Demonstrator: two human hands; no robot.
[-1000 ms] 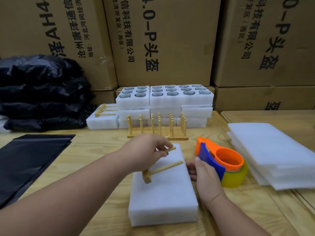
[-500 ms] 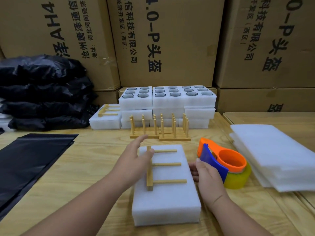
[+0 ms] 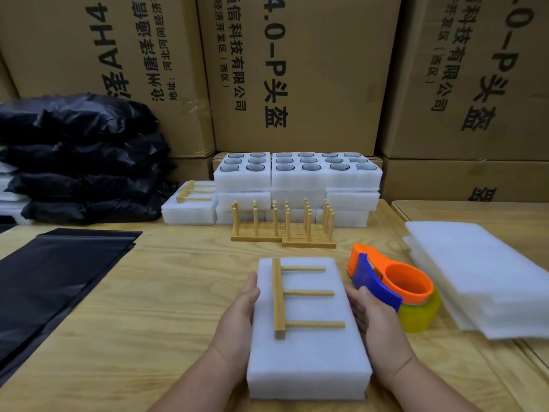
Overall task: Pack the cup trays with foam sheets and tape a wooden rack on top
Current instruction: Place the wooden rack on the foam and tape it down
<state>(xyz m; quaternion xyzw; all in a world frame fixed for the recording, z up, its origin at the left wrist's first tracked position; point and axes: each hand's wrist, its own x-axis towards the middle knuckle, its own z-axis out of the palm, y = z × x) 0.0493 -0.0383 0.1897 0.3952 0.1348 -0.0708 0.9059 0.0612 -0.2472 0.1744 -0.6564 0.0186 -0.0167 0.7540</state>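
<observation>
The left hand lies flat with straight fingers against the left side of the white foam block, and the right hand presses the opposite side; whether its fingers curl under the block cannot be told. Between the two hands, on top of the block, lies a wooden rack with three pegs pointing toward the right hand. Just beyond the right hand sits an orange and blue tape dispenser, with a pile of foam sheets further right. Farther ahead stand upright wooden racks, then stacked cup trays.
</observation>
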